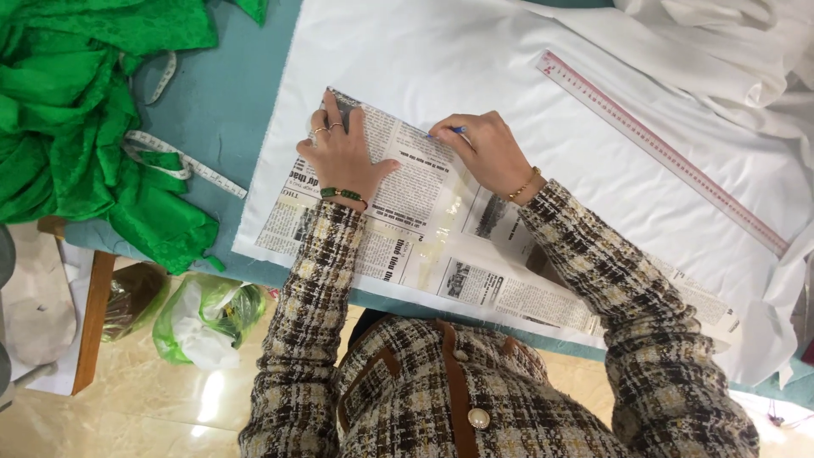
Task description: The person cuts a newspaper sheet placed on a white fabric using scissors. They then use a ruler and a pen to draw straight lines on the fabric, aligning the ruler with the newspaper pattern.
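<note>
Left hand (343, 157), fingers spread flat, pins the long newspaper pattern (424, 229) onto white fabric (509, 68). Right hand (487, 153), fingers pinching a blue marker (455, 131), rests at the pattern's upper edge.

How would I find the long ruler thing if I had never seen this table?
Start at the big white cloth spread over the teal table. Go past the newspaper pattern under the hands, toward the far right side of the cloth. The ruler lies there slanting, alone and untouched: long, straight, stiff and pinkish, unlike the floppy tape measure by the green fabric.
</note>
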